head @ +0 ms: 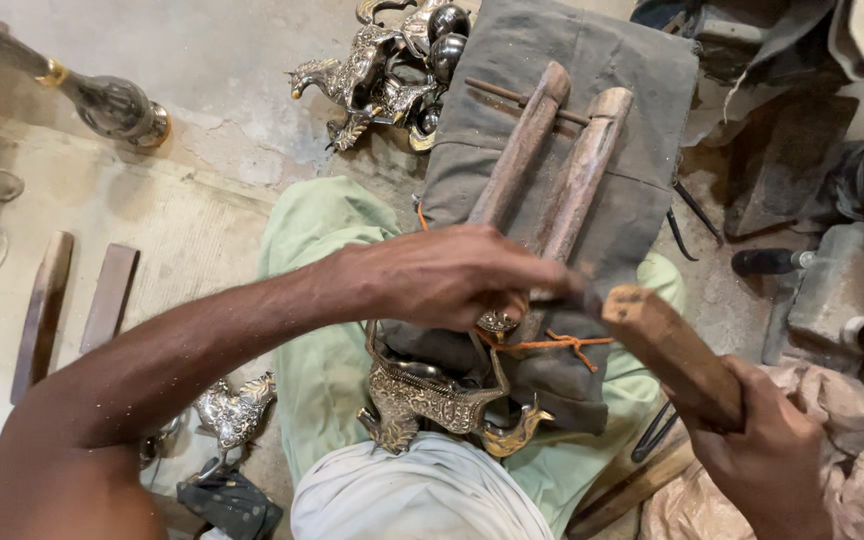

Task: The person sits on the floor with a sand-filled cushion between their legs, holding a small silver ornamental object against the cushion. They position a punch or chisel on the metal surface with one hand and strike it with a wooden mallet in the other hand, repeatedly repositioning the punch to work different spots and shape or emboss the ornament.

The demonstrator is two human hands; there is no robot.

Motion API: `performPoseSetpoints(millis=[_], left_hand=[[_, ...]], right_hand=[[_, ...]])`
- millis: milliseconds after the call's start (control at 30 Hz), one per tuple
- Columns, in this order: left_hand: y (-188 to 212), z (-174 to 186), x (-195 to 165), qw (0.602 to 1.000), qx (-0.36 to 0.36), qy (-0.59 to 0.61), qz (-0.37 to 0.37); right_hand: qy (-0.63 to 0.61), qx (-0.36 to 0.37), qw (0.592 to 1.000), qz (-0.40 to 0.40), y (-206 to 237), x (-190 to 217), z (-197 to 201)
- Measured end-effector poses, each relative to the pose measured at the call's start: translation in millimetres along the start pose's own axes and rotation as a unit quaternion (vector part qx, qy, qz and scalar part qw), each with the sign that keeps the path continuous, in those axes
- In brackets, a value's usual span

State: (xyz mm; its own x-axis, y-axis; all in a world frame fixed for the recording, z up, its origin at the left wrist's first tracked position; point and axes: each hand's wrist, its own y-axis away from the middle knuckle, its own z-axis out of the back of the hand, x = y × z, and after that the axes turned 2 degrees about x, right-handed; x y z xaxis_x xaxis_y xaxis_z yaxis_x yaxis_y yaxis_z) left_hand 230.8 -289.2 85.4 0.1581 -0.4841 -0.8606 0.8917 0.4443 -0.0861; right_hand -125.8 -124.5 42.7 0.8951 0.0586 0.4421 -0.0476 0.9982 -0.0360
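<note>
My left hand [447, 275] reaches across my lap and is closed over the top of a brass animal figure [432, 395] that lies against two wooden bars [552, 165] on a grey cloth [602, 70]. An orange string [562, 343] ties the bars near the figure. My right hand [767, 455] grips a wooden handle [672, 350] whose far end points at my left hand's fingers; whatever tip it carries is hidden. Green trousers [322, 230] cover my legs under the cloth.
Several finished brass animal figures [382, 70] lie on the floor at the top. A silver rooster figure [235, 410] stands at lower left. Two flat wooden strips [72, 300] lie left. Stone blocks [842, 280], a dark-handled tool [767, 262] and black wires [687, 215] sit to the right.
</note>
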Motion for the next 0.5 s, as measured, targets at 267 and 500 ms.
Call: performPoseSetpoints(millis=[267,500], left_hand=[[11.8,-7.5,1.3,0.997,-0.060,0.053,-0.007],[-1.2,2.4,6.6,0.999,0.038,-0.005,0.025]], right_hand=[[-0.111,-0.048,0.993,0.005,1.4,-1.2,-8.1],[-0.066,-0.063,0.995,0.028,-13.0,-6.1,-9.5]])
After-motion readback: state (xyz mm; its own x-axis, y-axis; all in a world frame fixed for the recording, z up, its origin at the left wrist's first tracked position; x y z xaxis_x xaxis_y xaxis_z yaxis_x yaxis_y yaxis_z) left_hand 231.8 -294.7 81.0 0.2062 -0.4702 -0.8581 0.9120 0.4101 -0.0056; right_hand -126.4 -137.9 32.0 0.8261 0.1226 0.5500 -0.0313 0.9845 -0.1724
